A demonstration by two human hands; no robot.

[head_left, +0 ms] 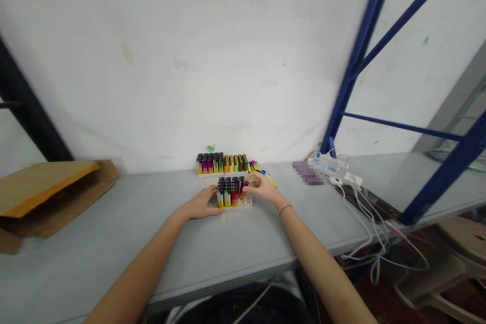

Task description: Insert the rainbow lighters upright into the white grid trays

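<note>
A white tray with rows of upright lighters sits in front of me on the table, and bare slots show at its right end. My left hand grips the tray's left end, thumb at the front corner and fingers behind. At the right end, my right hand pinches a dark purplish lighter between thumb and fingers, close over the slots. Behind stands a second row of trays filled with colourful lighters. Several loose lighters lie just beyond my right hand.
An open cardboard box lies at the left. To the right are a blurred-out purple object, a white power strip and tangled white cables. Blue metal posts rise there. A stool stands below the table's right side.
</note>
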